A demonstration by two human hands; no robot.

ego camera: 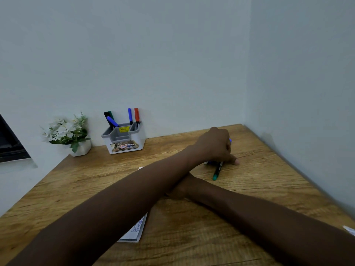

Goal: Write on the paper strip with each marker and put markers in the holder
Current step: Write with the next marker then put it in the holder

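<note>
My left hand [215, 146] reaches across to the right side of the wooden table and is closed on a blue marker [230, 140], whose ends show past the fist. A green-capped marker [217, 171] lies on the table just below that hand. My right hand [180, 189] lies mostly hidden under my left forearm, and its fingers cannot be made out. The white paper strip [134, 230] with blue writing shows beneath my left forearm. The grey and white holder [124, 145] stands at the back wall with several markers in it: black, green, blue and red.
A small white pot of artificial white flowers [67, 134] stands left of the holder. Walls close off the table [240, 208] at the back and right. A dark frame [9, 144] sits on the left wall. A white scrap [350, 229] lies at the right edge.
</note>
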